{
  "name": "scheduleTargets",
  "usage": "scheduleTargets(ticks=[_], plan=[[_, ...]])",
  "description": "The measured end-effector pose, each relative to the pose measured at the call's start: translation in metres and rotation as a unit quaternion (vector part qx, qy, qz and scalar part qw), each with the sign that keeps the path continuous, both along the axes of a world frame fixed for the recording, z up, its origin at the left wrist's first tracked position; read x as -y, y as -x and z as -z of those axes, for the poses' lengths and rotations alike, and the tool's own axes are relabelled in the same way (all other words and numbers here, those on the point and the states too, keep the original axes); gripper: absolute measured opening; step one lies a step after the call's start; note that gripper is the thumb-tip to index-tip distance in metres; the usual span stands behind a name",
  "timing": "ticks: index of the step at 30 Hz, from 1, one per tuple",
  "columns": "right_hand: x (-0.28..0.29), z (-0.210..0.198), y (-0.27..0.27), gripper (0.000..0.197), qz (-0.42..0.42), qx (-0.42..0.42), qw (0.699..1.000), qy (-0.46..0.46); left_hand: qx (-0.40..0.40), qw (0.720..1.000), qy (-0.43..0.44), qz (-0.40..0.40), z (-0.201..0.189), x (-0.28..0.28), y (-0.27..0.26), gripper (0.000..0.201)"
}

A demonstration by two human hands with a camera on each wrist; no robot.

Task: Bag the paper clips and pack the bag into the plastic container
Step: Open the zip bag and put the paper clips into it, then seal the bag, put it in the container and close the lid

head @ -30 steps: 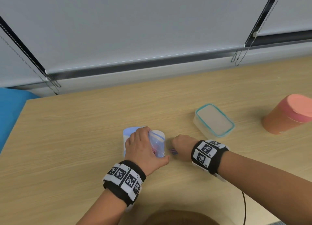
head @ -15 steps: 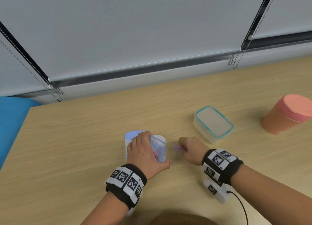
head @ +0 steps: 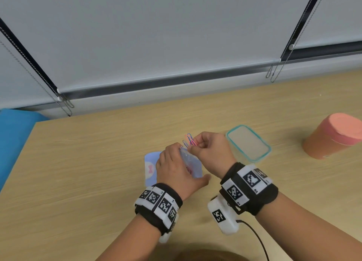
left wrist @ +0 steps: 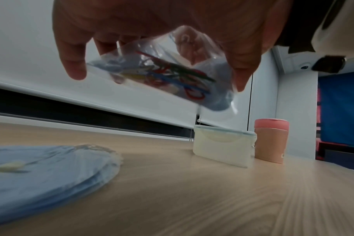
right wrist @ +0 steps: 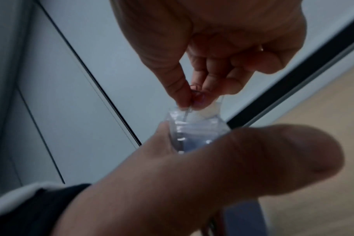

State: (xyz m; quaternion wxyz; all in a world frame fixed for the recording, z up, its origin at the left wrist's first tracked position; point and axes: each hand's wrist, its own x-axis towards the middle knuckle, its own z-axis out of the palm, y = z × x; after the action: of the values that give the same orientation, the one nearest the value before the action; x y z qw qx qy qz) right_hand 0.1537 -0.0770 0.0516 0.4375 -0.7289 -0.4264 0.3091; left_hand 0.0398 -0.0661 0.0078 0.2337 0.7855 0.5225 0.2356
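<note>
My left hand [head: 174, 166] grips a small clear zip bag [head: 193, 165] and holds it above the table, its mouth turned up. Several coloured paper clips [left wrist: 166, 75] lie inside the bag [left wrist: 156, 75]. My right hand [head: 207, 149] pinches a few pink and blue paper clips [head: 189, 140] right at the bag's mouth [right wrist: 194, 121]. The clips [right wrist: 195, 94] sit between thumb and fingertips. The plastic container [head: 248, 143], clear with a teal-rimmed lid on it, stands on the table just right of my hands.
A stack of light blue bags [head: 150, 167] lies flat on the wooden table [head: 88, 172] under my left hand. A pink-lidded orange cup [head: 333, 136] stands at the far right. Window blinds with bead chains [head: 64, 102] run along the table's back edge.
My right hand picked up clips from the table and rose to the bag's mouth. My left hand lifted and tilted the bag upward toward it.
</note>
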Motion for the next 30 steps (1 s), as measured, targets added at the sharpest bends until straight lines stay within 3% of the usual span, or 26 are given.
scheduleTargets(ticks=[10,15,18,22,25,27,30], plan=[[0.016,-0.009,0.005,0.006,-0.033,0.078,0.996,0.010,0.043,0.999,-0.018,-0.009,0.000,-0.005,0.004,0.101],[0.019,-0.010,-0.001,0.017,-0.001,0.034,0.997,-0.066,0.052,0.998,0.008,-0.025,-0.005,-0.007,0.007,0.107],[0.022,-0.007,-0.016,0.018,0.023,0.008,0.994,-0.102,0.104,0.992,0.052,-0.041,-0.007,-0.011,0.020,0.105],[0.022,0.002,-0.032,0.017,-0.028,0.007,0.998,-0.060,0.160,0.982,0.072,-0.069,-0.001,-0.022,0.043,0.099],[0.020,0.005,-0.023,0.004,-0.153,-0.002,0.988,0.000,0.147,0.983,0.069,-0.085,0.003,-0.025,0.049,0.104],[0.018,0.012,-0.006,0.020,-0.216,0.020,0.975,0.050,0.112,0.988,0.069,-0.085,0.005,-0.021,0.047,0.108],[0.012,0.024,0.013,0.037,-0.225,0.080,0.969,0.068,0.060,0.993,0.074,-0.071,0.011,-0.009,0.038,0.110]])
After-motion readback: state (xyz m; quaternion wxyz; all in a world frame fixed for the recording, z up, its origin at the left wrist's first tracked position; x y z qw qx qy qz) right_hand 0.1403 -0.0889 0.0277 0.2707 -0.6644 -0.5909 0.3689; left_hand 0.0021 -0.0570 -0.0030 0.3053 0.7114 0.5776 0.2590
